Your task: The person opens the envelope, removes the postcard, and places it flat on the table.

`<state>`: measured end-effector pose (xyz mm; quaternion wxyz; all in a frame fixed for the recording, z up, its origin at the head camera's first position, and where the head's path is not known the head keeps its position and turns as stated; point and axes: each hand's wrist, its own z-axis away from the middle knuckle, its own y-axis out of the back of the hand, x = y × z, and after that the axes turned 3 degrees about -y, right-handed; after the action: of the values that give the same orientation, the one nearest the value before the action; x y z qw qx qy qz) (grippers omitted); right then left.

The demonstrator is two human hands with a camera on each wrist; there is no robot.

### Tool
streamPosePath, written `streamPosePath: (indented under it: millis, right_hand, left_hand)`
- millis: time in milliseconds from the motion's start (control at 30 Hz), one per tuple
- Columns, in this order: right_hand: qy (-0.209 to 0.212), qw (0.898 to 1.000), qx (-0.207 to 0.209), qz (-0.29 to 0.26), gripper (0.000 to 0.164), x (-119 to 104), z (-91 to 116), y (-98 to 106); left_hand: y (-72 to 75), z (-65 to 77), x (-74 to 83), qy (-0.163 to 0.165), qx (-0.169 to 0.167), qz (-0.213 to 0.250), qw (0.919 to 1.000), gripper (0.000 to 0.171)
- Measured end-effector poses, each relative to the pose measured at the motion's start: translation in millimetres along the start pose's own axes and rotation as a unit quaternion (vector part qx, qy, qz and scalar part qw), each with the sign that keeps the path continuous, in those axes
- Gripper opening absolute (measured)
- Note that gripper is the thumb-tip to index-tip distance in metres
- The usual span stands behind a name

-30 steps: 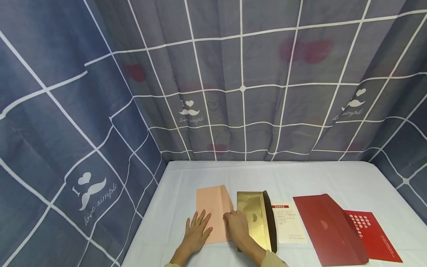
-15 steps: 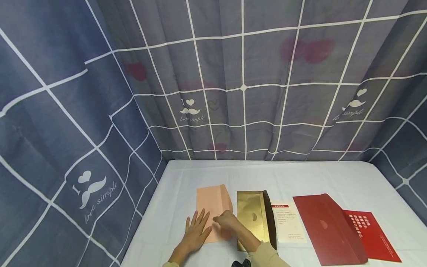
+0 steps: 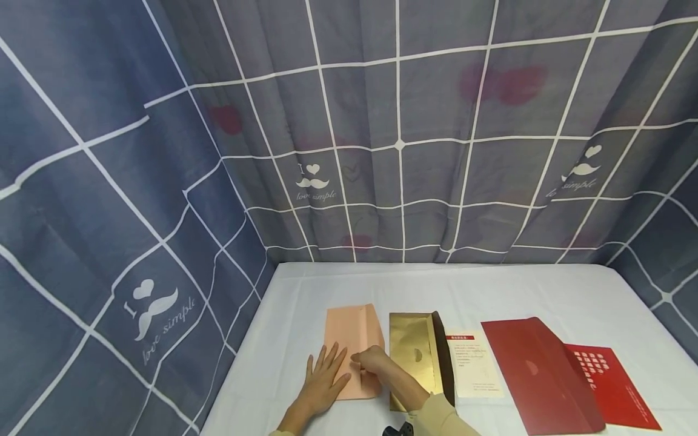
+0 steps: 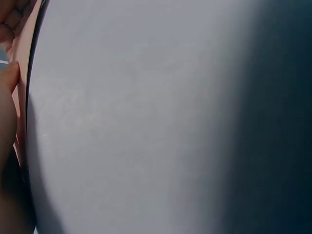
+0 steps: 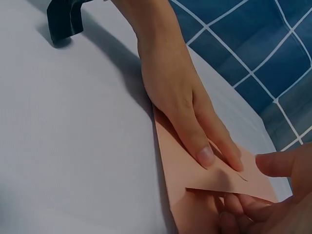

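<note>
A peach paper envelope [image 3: 345, 324] lies on the white table with its flap opened out to the right. Flat on its lower left part, my left hand [image 3: 320, 384] presses it with spread, straight fingers. My right hand [image 3: 378, 365] is at the envelope's open side. In the right wrist view, its curled fingers [image 5: 234, 204] reach under the front panel's edge, and the thumb [image 5: 275, 163] is above the panel. The fingertips inside are partly hidden by the paper. The left wrist view catches only a sliver of the left hand [image 4: 7, 107] and envelope.
Right of the envelope lie a gold envelope [image 3: 409, 339] with a dark flap, partly under the right forearm, a white printed card [image 3: 471, 363], a dark red envelope [image 3: 537, 375] and a bright red card [image 3: 616, 387]. A grid-patterned curtain [image 3: 436, 169] hangs behind the table.
My right hand has moved left from the envelope's flap to its front panel, with fingers now under the panel's edge. The left hand stays flat in place.
</note>
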<state>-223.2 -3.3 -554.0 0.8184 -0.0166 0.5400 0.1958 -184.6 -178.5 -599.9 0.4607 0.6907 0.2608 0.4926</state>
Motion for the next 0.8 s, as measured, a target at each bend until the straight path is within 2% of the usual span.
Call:
streamPosePath:
  millis: [267,367,600,800]
  right_hand:
    - [0.036,0.999,0.012,-0.016,0.033,1.5,0.7,-1.8]
    - [0.039,0.998,0.012,-0.040,0.032,4.0,-1.0,-1.1]
    - [0.048,0.994,0.019,-0.096,0.039,10.6,-5.1,-1.1]
    - [0.056,0.993,0.025,-0.100,0.041,13.6,-8.4,-2.3]
  left_hand:
    - [-5.2,-2.4,-3.0,0.008,-0.001,-0.011,0.9999,0.058]
    - [-5.2,-2.2,-3.0,0.010,0.003,-0.022,0.9997,0.058]
    - [-3.9,-0.6,-2.7,0.011,0.010,-0.029,0.9994,0.058]
    - [-2.5,2.5,-3.0,0.004,0.020,-0.040,0.9990,0.057]
